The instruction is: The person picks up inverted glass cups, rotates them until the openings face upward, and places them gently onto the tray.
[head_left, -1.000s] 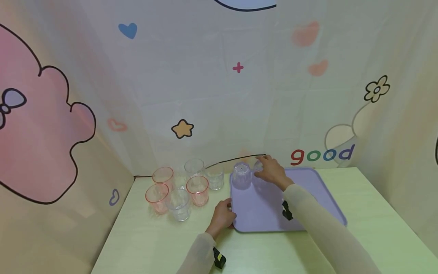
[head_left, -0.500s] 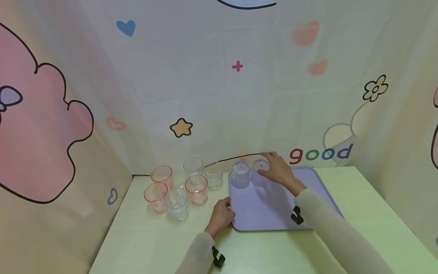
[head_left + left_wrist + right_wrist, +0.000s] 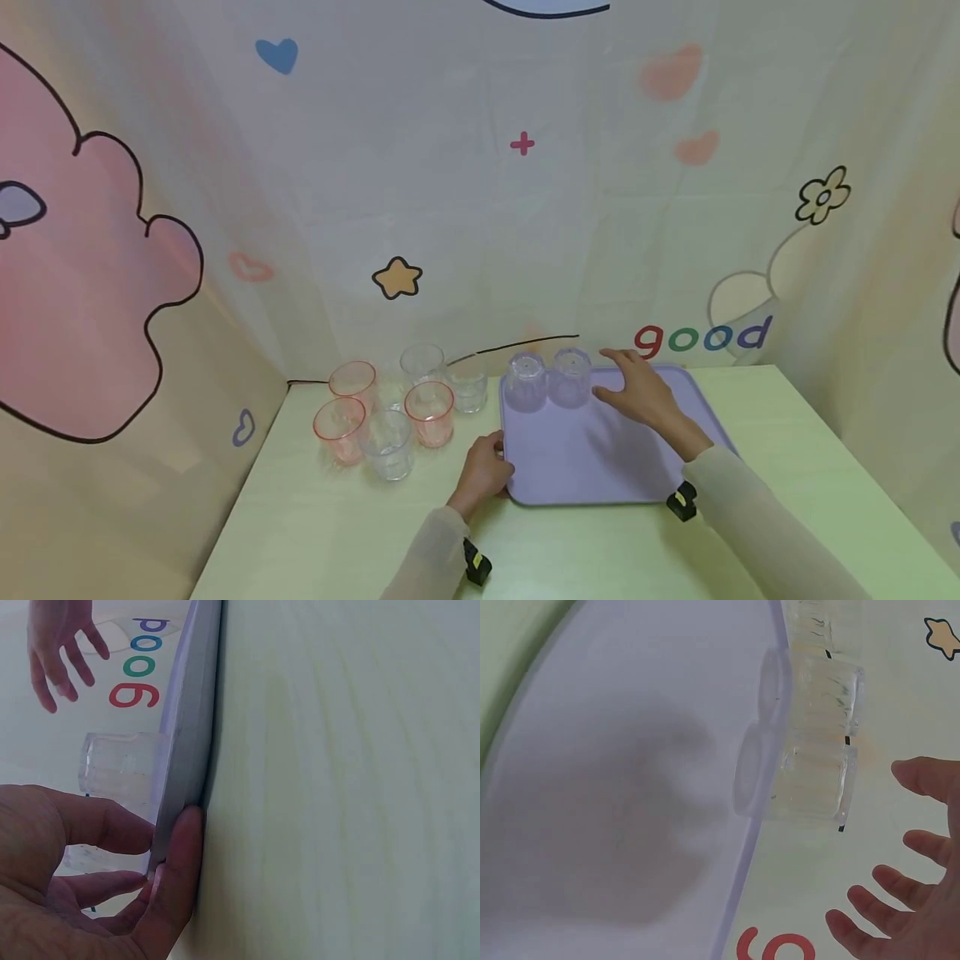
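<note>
My left hand grips the left edge of a purple tray; the left wrist view shows thumb and fingers on both sides of the tray's rim. Two clear cups stand upside down side by side in the tray's back left corner. Just right of the right-hand cup, my right hand hovers over the tray with fingers spread and nothing in them. In the right wrist view a gap separates the right hand from the nearer upturned cup.
Left of the tray, several cups stand mouth up on the pale table. Some are red-rimmed, like the pink cup, others clear, like the front clear cup. A printed curtain hangs close behind the table.
My right hand has let go of the second clear cup, leaving it upside down beside the first, and has drawn back to the right. The left hand has stayed on the tray's edge.
</note>
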{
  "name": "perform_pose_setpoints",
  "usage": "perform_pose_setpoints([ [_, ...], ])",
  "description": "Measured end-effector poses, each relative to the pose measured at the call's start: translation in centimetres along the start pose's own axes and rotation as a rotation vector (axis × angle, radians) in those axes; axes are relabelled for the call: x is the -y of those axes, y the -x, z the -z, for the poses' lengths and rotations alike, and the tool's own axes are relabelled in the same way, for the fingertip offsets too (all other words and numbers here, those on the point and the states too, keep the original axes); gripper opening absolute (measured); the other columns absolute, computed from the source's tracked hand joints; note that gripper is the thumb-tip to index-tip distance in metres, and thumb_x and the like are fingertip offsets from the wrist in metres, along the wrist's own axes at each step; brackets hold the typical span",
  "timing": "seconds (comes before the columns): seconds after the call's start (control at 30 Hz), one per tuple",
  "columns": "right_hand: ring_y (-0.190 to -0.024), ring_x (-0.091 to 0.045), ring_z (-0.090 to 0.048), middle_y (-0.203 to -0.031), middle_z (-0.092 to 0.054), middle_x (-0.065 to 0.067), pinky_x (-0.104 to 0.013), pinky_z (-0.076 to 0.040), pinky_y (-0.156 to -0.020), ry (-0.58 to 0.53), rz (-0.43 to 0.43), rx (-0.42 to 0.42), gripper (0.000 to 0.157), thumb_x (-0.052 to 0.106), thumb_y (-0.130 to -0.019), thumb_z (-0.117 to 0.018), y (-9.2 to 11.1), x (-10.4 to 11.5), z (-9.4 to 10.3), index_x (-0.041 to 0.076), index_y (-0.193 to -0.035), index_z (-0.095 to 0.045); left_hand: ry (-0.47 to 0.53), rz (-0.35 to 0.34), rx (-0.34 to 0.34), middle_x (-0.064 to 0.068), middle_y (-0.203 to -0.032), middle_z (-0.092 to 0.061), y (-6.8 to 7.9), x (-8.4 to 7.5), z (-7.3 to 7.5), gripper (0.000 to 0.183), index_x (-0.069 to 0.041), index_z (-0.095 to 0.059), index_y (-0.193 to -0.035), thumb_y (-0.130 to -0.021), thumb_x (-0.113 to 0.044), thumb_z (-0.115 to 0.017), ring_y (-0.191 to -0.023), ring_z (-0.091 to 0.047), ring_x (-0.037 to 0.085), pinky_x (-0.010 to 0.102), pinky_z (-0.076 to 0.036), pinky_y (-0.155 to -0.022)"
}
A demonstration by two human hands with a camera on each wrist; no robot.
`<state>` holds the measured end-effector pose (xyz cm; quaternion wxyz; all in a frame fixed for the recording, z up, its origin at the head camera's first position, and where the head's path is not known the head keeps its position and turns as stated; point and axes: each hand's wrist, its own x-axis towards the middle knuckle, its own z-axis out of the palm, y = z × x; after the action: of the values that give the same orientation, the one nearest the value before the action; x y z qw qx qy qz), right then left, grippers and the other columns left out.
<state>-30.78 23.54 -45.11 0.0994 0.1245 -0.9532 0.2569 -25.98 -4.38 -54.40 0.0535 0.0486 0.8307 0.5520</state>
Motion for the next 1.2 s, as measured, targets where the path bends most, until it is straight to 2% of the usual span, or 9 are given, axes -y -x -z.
perform_pose_setpoints([
  [0.2,-0.130,-0.053,-0.046,-0.145,-0.045,-0.032,-0.070,-0.042,-0.099,-0.011,-0.012,-0.007,0.067,0.024,-0.092,-0.074,1.3,-1.0,0.6,-0.001,-0.148,-0.048,-0.004,-0.002,-0.007,0.020,-0.106,-0.066,0.1,-0.1,0.0,0.066,0.013,-0.054,-0.138,-0.072,0.015,-0.055,-0.063,-0.065,0.020,0.033,-0.055,-0.040],
  [0.57,-0.130,-0.053,-0.044,-0.143,-0.045,-0.034,-0.069,-0.039,-0.103,-0.020,-0.021,-0.047,0.066,0.021,-0.093,-0.075,4.1,-3.6,1.8,-0.005,-0.147,-0.047,-0.005,-0.010,-0.015,0.020,-0.107,-0.065,0.0,-0.3,-0.1,0.067,0.014,-0.052,-0.139,-0.072,0.015,-0.056,-0.076,-0.067,0.023,0.033,-0.056,-0.041],
  [0.83,-0.131,-0.056,-0.042,-0.147,-0.041,-0.036,-0.073,-0.038,-0.101,-0.028,-0.105,-0.032,0.067,0.022,-0.094,-0.073,6.2,-5.2,2.5,-0.004,-0.148,-0.044,0.000,-0.014,-0.008,0.020,-0.107,-0.064,0.2,-0.1,-0.1,0.067,0.013,-0.054,-0.139,-0.072,0.015,-0.055,-0.071,-0.066,0.023,0.034,-0.056,-0.041],
  [1.2,-0.122,-0.057,-0.048,-0.137,-0.046,-0.039,-0.073,-0.042,-0.095,-0.008,-0.172,-0.044,0.063,0.018,-0.095,-0.071,8.2,-8.2,2.9,-0.009,-0.145,-0.045,-0.006,-0.011,-0.011,0.022,-0.110,-0.065,0.0,-0.2,-0.1,0.069,0.015,-0.050,-0.141,-0.073,0.014,-0.056,-0.080,-0.068,0.024,0.034,-0.056,-0.042],
])
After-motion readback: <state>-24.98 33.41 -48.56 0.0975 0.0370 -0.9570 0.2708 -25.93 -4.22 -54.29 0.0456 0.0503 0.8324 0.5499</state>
